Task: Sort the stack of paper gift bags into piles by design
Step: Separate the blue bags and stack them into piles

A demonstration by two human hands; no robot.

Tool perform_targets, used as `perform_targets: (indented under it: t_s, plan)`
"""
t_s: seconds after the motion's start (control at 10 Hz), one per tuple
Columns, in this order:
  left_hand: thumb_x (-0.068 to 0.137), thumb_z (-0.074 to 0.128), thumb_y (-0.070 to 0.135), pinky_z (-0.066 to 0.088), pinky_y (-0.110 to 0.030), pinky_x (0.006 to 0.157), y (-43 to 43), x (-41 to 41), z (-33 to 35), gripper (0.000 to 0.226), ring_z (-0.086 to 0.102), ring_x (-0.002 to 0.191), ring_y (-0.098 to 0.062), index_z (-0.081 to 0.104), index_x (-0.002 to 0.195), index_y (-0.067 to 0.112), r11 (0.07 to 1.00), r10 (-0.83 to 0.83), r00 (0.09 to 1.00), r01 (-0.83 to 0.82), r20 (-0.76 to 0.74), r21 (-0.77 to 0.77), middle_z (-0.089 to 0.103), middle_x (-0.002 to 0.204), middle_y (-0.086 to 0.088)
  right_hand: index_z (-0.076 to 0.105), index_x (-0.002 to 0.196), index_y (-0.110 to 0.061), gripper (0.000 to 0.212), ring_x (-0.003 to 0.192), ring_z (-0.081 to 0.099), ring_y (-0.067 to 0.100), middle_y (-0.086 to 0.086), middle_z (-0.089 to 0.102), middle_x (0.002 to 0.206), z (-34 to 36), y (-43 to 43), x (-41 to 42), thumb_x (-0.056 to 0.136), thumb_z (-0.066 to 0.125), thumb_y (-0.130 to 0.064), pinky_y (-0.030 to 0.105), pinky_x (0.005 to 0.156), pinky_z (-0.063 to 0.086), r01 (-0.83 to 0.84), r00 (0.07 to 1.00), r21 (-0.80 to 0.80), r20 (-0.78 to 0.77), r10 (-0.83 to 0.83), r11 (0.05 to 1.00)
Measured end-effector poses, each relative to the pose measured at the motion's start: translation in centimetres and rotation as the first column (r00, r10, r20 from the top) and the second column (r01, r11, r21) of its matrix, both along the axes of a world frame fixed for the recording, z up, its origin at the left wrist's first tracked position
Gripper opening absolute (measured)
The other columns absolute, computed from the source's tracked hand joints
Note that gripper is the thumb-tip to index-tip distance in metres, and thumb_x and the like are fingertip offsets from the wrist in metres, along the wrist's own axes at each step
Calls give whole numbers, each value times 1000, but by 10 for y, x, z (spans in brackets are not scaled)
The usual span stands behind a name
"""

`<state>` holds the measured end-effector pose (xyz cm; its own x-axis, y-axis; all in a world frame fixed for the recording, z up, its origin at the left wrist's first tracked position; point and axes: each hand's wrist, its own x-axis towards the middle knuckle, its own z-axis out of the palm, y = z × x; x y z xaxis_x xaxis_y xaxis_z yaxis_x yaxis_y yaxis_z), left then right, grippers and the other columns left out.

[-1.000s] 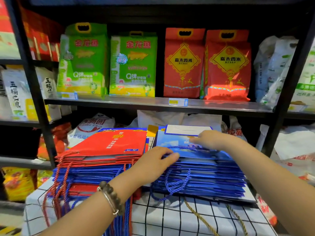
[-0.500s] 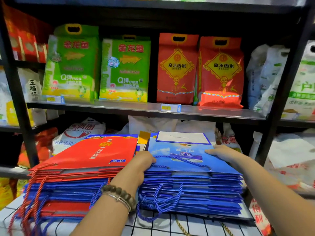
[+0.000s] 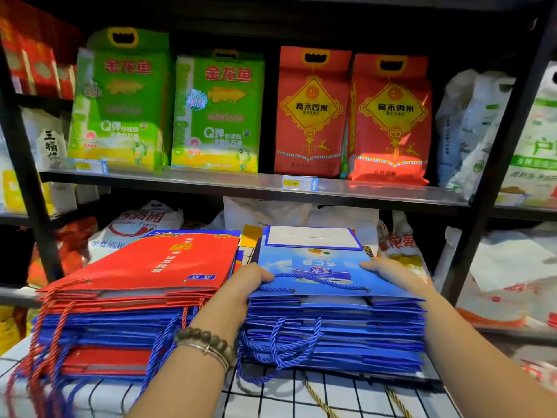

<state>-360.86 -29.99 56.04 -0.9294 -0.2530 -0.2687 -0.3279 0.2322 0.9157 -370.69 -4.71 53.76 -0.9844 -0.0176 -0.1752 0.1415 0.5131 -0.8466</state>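
Two piles of flat paper gift bags lie side by side on a white checked cloth (image 3: pixel 301 399). The left pile (image 3: pixel 120 324) mixes red and blue bags, with a red bag (image 3: pixel 168 263) on top. The right pile (image 3: pixel 337 330) is all blue, topped by a sky-blue printed bag (image 3: pixel 319 263) with a rope handle. My left hand (image 3: pixel 241 288) grips the blue pile's left edge, thumb on top and fingers down its side. My right hand (image 3: pixel 388 271) holds the pile's right edge, fingers curled over the top bag.
A black metal shelf (image 3: pixel 256 185) runs just above and behind the piles, carrying green rice bags (image 3: pixel 217 113) and red rice bags (image 3: pixel 388 116). Black uprights (image 3: pixel 488 188) stand at both sides. White sacks (image 3: pixel 141 224) lie behind the piles. Cord handles (image 3: pixel 39 342) hang off the front.
Both hands slid from the top of the blue pile out to its left and right edges and closed on it. The view moved closer and lower.
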Motion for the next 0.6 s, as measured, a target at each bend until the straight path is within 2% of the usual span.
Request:
perform_targets:
  t_s: [0.1, 0.2, 0.3, 0.4, 0.5, 0.6]
  plan:
    - [96, 47, 9, 39, -33, 88, 0, 0, 3, 49, 48, 119, -31, 31, 140, -6, 991, -25, 999, 28, 25, -132, 50, 130, -20, 45, 132, -1, 46, 112, 56, 38, 22, 58, 124, 2, -3, 14, 92, 55, -20, 49, 103, 40, 13, 1000, 44, -6, -12, 999]
    - [94, 49, 6, 35, -27, 80, 3, -1, 4, 44, 50, 116, -31, 38, 135, -8, 983, -84, 996, 89, 32, -161, 44, 138, -25, 47, 127, 1, 38, 114, 53, 42, 26, 59, 121, 11, -9, 30, 94, 52, -18, 49, 103, 38, 16, 999, 144, -37, -11, 989]
    - [95, 49, 7, 31, -24, 77, 5, 7, 9, 42, 49, 102, -25, 41, 133, -8, 965, -134, 990, 140, 43, -223, 47, 135, -23, 49, 124, 2, 35, 114, 54, 39, 24, 59, 121, 13, -9, 34, 95, 50, -18, 42, 91, 44, 35, 999, 178, -47, -27, 983]
    - [95, 47, 8, 34, -27, 73, 4, 1, 10, 44, 49, 96, -24, 37, 135, -8, 969, -165, 985, 173, 58, -175, 50, 131, -21, 52, 123, 4, 36, 110, 56, 38, 24, 60, 119, 14, -8, 32, 95, 50, -18, 37, 82, 45, 34, 998, 190, -52, -25, 981]
    - [92, 50, 4, 41, -25, 56, 0, 9, 15, 36, 53, 70, -22, 48, 127, -7, 995, -99, 993, 98, -57, -27, 59, 102, -16, 55, 100, -2, 13, 75, 58, 33, 29, 62, 104, 22, -8, 35, 91, 55, -11, 32, 64, 43, 37, 997, 65, -68, -32, 997]
    - [92, 45, 5, 41, -22, 53, 5, 19, 31, 18, 47, 69, -17, 56, 107, 7, 985, -143, 960, 114, -239, -130, 53, 92, -7, 47, 96, -10, 8, 87, 47, 23, 11, 54, 106, 36, -11, 35, 92, 54, -11, 20, 68, 42, 6, 991, 4, -133, -5, 1000]
